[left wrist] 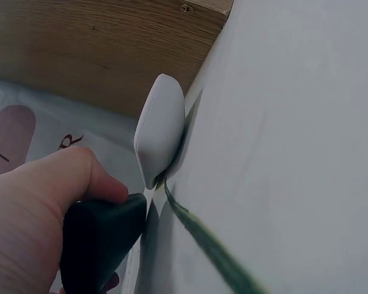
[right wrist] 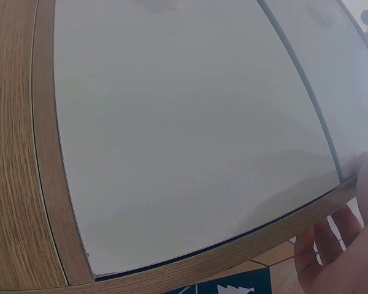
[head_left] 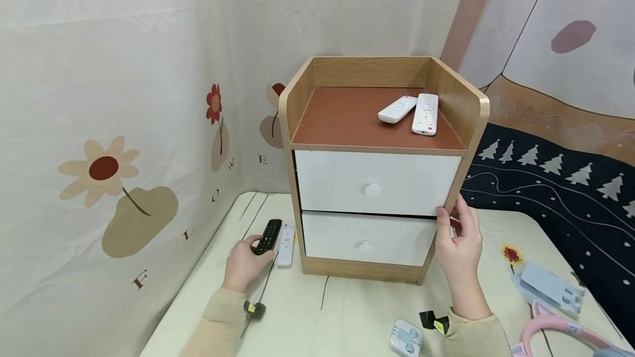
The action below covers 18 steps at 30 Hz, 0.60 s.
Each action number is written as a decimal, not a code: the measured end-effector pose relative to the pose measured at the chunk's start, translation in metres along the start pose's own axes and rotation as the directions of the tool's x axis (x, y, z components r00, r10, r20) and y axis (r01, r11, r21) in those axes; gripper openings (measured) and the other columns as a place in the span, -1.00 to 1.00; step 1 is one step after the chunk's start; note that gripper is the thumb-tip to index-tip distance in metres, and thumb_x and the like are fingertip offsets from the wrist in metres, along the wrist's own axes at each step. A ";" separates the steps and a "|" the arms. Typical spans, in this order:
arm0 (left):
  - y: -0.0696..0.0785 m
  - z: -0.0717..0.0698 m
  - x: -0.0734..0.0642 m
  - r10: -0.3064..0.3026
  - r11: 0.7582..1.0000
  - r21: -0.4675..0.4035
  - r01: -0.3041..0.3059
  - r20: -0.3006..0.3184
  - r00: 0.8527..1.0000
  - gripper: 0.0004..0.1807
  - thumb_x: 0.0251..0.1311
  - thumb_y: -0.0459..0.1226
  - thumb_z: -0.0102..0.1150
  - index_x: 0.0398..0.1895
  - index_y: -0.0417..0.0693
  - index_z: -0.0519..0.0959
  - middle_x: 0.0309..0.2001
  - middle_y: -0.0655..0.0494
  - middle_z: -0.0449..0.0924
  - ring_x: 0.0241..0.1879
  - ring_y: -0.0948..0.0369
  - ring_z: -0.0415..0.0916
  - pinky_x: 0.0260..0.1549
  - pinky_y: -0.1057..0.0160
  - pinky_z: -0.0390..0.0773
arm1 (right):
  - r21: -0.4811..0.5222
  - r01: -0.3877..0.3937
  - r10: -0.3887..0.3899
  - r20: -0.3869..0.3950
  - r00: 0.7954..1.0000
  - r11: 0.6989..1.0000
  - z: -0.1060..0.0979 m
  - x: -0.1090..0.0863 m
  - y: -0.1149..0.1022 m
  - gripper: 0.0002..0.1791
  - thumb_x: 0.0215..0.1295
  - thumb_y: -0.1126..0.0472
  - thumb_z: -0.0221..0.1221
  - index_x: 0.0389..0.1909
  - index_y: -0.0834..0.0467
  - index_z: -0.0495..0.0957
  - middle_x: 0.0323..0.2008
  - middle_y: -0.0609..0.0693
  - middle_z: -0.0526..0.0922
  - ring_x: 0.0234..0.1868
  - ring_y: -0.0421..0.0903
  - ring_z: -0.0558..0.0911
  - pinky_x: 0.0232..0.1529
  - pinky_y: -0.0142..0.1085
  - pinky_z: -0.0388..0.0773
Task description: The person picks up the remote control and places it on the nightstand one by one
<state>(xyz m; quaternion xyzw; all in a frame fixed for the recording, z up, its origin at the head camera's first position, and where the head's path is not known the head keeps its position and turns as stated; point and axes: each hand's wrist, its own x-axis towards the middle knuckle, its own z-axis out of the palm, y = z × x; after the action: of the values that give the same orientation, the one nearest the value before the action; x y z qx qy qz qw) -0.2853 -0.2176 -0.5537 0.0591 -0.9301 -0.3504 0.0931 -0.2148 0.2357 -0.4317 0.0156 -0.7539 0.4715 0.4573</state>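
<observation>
My left hand point(head_left: 246, 263) grips a black remote control point(head_left: 268, 237) between thumb and fingers, low over the bed-like pale surface. Just right of it lies a white remote control point(head_left: 285, 245), beside the left side of a small wooden cabinet point(head_left: 367, 272). In the left wrist view the black remote point(left wrist: 101, 239) points toward the white one point(left wrist: 161, 128). My right hand point(head_left: 461, 244) holds the cabinet's right front edge, thumb in front and fingers along the outer side. Both white drawers, the upper point(head_left: 337, 180) and the lower point(head_left: 332, 236), are closed.
On the cabinet's brown top lie two white remote controls, one slanted point(head_left: 398, 109) and one straighter point(head_left: 425, 114). A small earphone case point(head_left: 406, 338) lies in front. At right are a light blue object point(head_left: 550, 288) and a pink headband-like item point(head_left: 560, 324). Printed fabric point(head_left: 149, 70) hangs behind.
</observation>
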 end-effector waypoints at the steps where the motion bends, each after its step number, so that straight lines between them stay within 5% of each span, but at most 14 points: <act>1: 0.000 0.000 0.000 -0.005 1.000 -0.008 0.005 -0.002 1.000 -0.29 0.15 -0.09 0.44 0.40 -0.13 0.64 -0.12 -0.17 0.76 -0.24 0.05 0.65 -0.33 0.17 0.54 | 0.000 0.004 -0.004 0.000 1.000 1.000 0.000 0.000 0.000 -0.43 0.57 0.37 0.25 0.55 0.26 0.49 0.01 -0.14 0.59 0.01 -0.63 0.54 0.12 -0.78 0.42; 4: 0.001 -0.002 0.000 -0.023 0.999 -0.038 0.022 -0.008 1.000 -0.32 0.16 -0.10 0.42 0.38 -0.13 0.65 -0.11 -0.17 0.76 -0.22 0.04 0.65 -0.31 0.19 0.53 | 0.002 0.014 -0.014 -0.003 1.000 1.000 0.000 0.000 0.001 -0.44 0.57 0.38 0.25 0.54 0.28 0.49 -0.01 -0.09 0.59 0.01 -0.63 0.54 0.10 -0.78 0.42; 12: 0.013 -0.015 0.002 -0.044 0.990 -0.134 0.035 -0.067 0.997 -0.33 0.16 -0.10 0.41 0.40 -0.01 0.65 -0.02 -0.21 0.70 -0.17 0.01 0.62 -0.35 0.24 0.54 | 0.030 0.016 -0.016 -0.003 1.000 0.999 0.001 -0.001 0.001 -0.44 0.54 0.40 0.28 0.52 0.27 0.52 -0.01 -0.50 0.43 0.02 -0.60 0.54 0.08 -0.76 0.43; 18: 0.040 -0.036 0.000 0.001 0.986 -0.163 -0.026 -0.155 0.988 -0.32 0.18 -0.10 0.44 0.43 0.11 0.64 -0.02 -0.14 0.66 -0.15 0.01 0.55 -0.26 0.19 0.48 | 0.015 0.016 -0.016 -0.005 1.000 1.000 0.000 0.000 0.001 -0.42 0.55 0.39 0.27 0.54 0.28 0.48 -0.02 -0.34 0.51 0.03 -0.61 0.53 0.11 -0.77 0.42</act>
<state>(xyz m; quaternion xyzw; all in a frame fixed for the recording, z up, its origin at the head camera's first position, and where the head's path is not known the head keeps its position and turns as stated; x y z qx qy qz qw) -0.2793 -0.2112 -0.5007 0.0717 -0.8883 -0.4198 0.1717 -0.2152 0.2363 -0.4324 0.0237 -0.7492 0.4734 0.4625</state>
